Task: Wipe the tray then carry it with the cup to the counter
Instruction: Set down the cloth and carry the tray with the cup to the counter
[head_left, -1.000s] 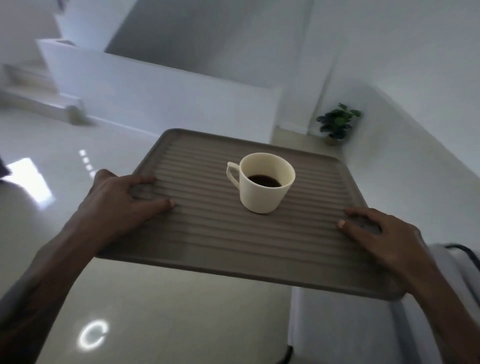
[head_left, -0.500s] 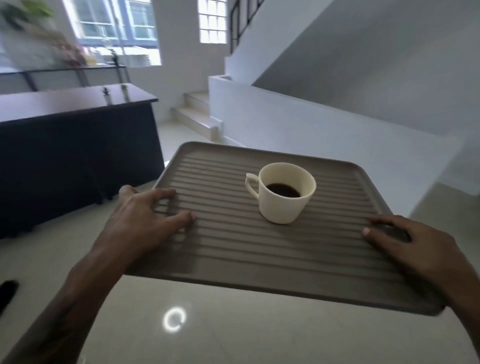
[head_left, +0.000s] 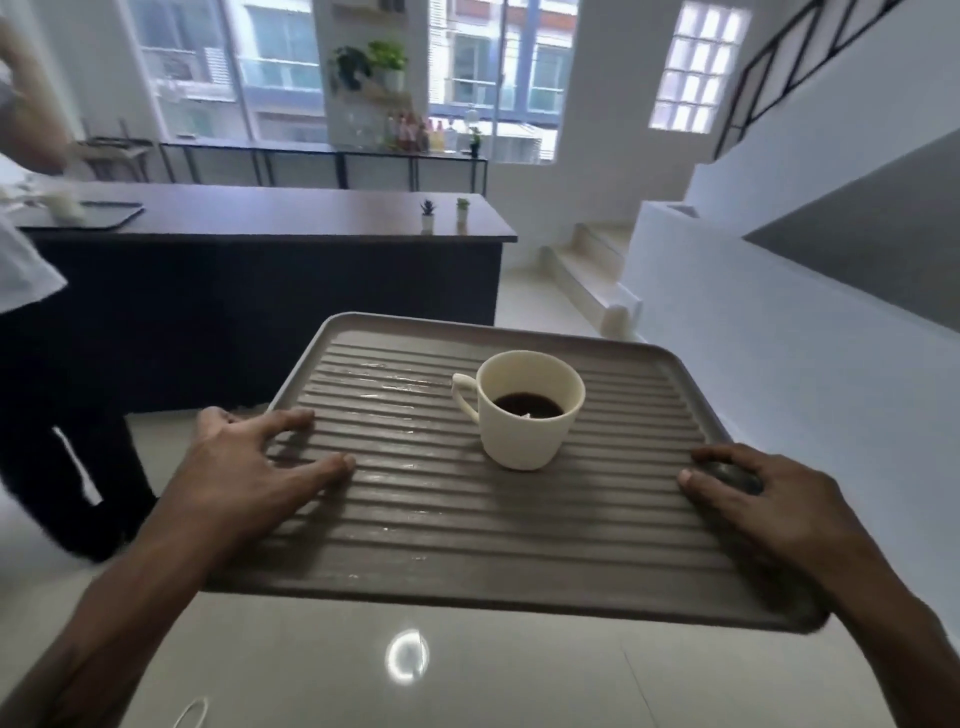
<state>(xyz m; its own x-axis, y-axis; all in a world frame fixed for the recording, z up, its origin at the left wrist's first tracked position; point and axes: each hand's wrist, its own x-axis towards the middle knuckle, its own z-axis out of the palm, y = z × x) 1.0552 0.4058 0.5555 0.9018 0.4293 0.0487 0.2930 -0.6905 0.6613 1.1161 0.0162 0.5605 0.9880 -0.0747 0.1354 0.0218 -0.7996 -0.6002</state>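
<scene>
Pale glossy floor shows under a tray carried in the air, clear of any surface. The left hand grips the tray's left edge, thumb curled under the rim and fingers spread flat over the ridged top. The right hand holds the right edge the same way, fingers lying on the top and the thumb hidden below. Both hands are closed on the tray, one at each short side, so its long axis runs across the body.

A cup stands upright on the tray, a little right of centre and toward the far edge, its handle pointing left, dark liquid low inside. It is nearer the right hand, though apart from both. Wet streaks glint on the ridges to its left, so the wiping looks done and the carry is the step in hand.

Ahead and to the left lies the counter, dark-topped, well apart from the tray's far edge. Its near right corner carries two small potted plants; the middle of the top looks bare, and another tray sits at its left end. Another person stands at the left in front of the counter, narrowing that side. Stairs rise on the right. The freest line, I judge, runs straight forward to the counter's bare middle, tray kept level.
</scene>
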